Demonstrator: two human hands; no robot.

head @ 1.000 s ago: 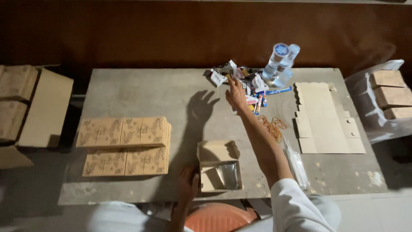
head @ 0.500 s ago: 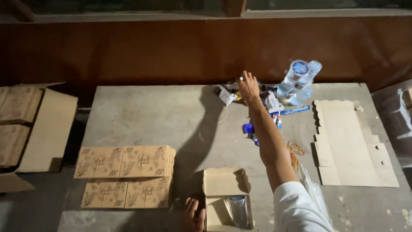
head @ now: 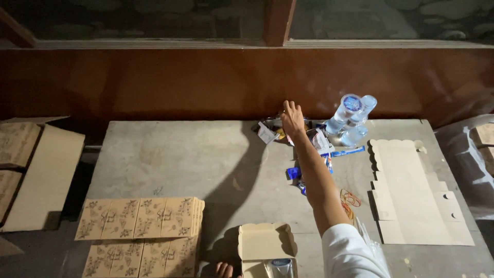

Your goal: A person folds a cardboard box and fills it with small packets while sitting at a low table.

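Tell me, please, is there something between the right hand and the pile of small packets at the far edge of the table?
Nothing visible stands between them. The right hand already lies over the pile of small packets, fingers spread. The water bottles stand to its right, apart from the hand.

1. Snack packets (head: pixel 309 138) lie at the table's (head: pixel 206 164) far edge, water bottles (head: pixel 350 116) just right of them
2. Flat cartons (head: pixel 417 195) lie right; stacked sheets (head: pixel 141 231) near-left
3. Open box (head: pixel 265 247) sits at the near edge
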